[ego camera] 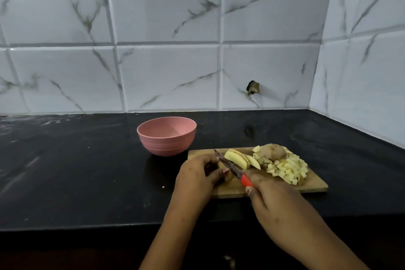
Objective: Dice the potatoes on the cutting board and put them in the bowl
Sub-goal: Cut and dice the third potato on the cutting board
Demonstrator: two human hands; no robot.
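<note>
Wooden cutting board (315, 186) lies on the black table (87, 171) in front of you, and it carries all the work so far. A heap of diced potato (289, 170) fills its three o'clock side, a skin-on potato half (272, 151) sits at the heap's twelve o'clock edge, and a few pale slices (238, 158) lean together near the board's middle. Your left hand (195, 178) is at the board's nine o'clock end, its grip curled over a small potato piece (228, 177) that is mostly hidden under the fingers. Your right hand (276, 199), at about five o'clock, has its grip wrapped round the red handle of the knife (232, 167), whose blade runs toward eleven o'clock beside that piece. The pink bowl (166, 144) stands on the table just off the board's ten o'clock corner, and the part of its inside that shows holds nothing. I judge you a little past halfway through the dicing: the piece in hand, the slices and the skin-on half remain to be cut, and nothing has yet gone into the bowl. No brand, label or writing can be read on the knife, bowl, board or the marbled wall tiles (166, 76) behind.
</note>
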